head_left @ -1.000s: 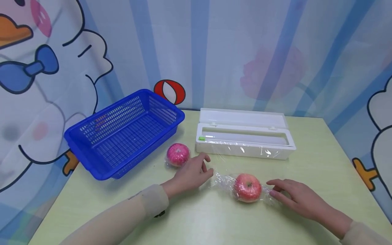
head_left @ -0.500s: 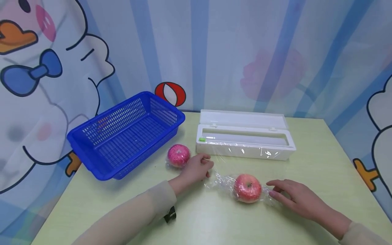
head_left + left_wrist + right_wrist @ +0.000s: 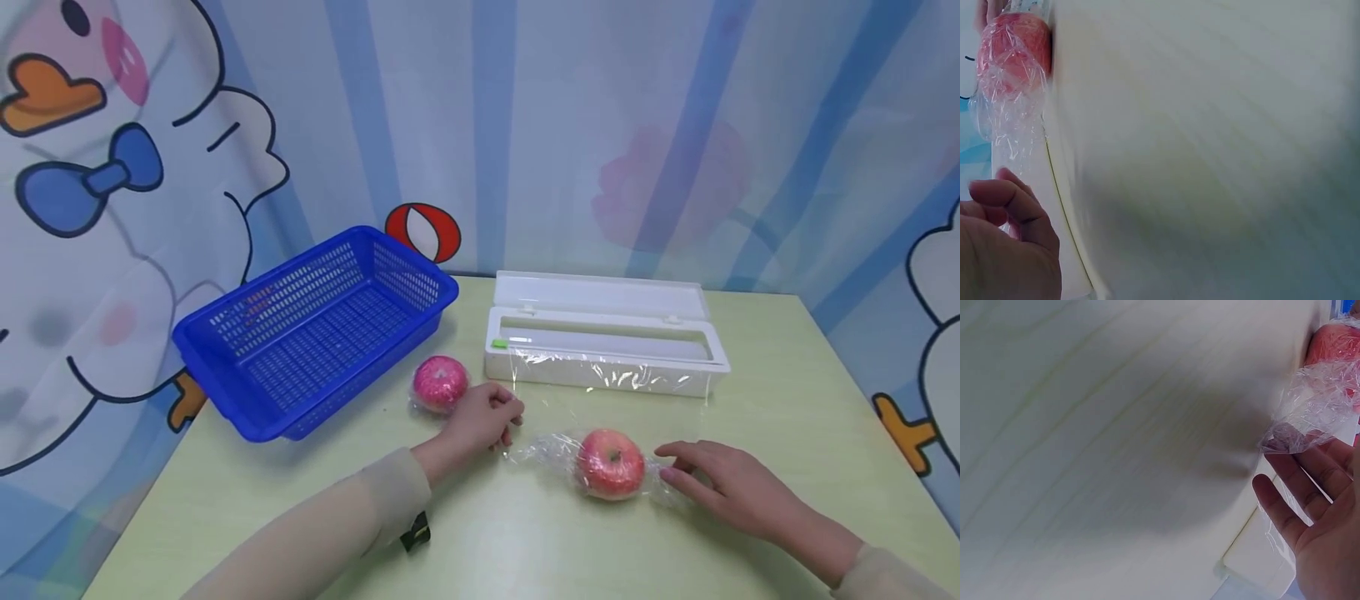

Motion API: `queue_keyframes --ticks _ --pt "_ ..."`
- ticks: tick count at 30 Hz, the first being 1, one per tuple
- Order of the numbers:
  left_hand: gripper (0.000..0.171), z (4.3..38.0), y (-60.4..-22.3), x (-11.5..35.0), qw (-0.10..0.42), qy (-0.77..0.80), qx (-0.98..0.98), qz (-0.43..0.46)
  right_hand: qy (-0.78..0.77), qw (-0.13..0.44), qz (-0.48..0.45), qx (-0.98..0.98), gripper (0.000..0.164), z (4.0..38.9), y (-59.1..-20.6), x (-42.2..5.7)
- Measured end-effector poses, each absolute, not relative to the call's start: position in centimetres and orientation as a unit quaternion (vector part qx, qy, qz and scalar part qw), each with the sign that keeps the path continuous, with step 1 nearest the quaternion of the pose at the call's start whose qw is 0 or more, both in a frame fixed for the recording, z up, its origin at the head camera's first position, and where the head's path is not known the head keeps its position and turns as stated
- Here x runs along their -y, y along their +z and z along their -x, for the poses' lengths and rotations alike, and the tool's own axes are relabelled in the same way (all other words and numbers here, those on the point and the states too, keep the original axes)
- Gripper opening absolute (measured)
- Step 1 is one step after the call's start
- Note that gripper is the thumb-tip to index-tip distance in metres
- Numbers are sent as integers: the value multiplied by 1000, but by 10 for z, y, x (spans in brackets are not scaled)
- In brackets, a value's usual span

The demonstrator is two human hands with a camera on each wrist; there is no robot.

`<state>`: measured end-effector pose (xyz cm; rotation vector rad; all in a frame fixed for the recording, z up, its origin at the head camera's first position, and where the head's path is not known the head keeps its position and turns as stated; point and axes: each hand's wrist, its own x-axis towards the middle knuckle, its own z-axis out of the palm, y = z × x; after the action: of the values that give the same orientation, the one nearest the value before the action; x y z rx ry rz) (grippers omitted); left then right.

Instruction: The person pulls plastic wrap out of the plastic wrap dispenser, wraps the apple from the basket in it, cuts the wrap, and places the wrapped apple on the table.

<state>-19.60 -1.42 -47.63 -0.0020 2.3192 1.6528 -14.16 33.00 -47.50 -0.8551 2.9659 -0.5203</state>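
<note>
In the head view a red apple sits on the table inside clear plastic wrap, its loose ends spreading to both sides. My right hand is at the wrap's right end, the thumb against the film; in the right wrist view its fingers are fairly straight beside crumpled wrap. My left hand hovers by the left end of the wrap with fingers loosely curled, and I see nothing clearly held in it. Behind it lies a second wrapped fruit, pinkish red, partly covered by the hand.
A blue perforated basket stands at the back left. At the back middle is a white cling film box, lid raised, film hanging over its front. A small black object shows beside the left sleeve. A printed curtain hangs behind the table.
My left hand has drawn slightly away from the wrap's left end, its fingers curling in more. The right hand stays beside the apple. The head view has shifted a little.
</note>
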Motion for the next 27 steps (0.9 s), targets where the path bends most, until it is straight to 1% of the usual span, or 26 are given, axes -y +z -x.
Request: queue_keyframes --ticks 7,10,14,19,23,27 --pt "10 190 -478 17 149 569 -808 9 -150 30 283 -947 31 146 -469 -326" --pt "10 189 -478 17 149 566 -810 17 -140 15 310 -940 28 151 -463 -324" --pt "13 188 -476 18 127 552 -824 10 -131 -22 341 -931 25 167 -444 -311" --pt "23 184 -468 21 74 518 -852 -15 -124 -70 383 -913 25 196 -410 -283" --pt "32 180 -461 24 1 448 -892 -51 -112 -99 418 -896 28 218 -390 -258" --pt "41 179 -452 27 -70 322 -938 -106 -106 -108 444 -883 32 236 -378 -232"
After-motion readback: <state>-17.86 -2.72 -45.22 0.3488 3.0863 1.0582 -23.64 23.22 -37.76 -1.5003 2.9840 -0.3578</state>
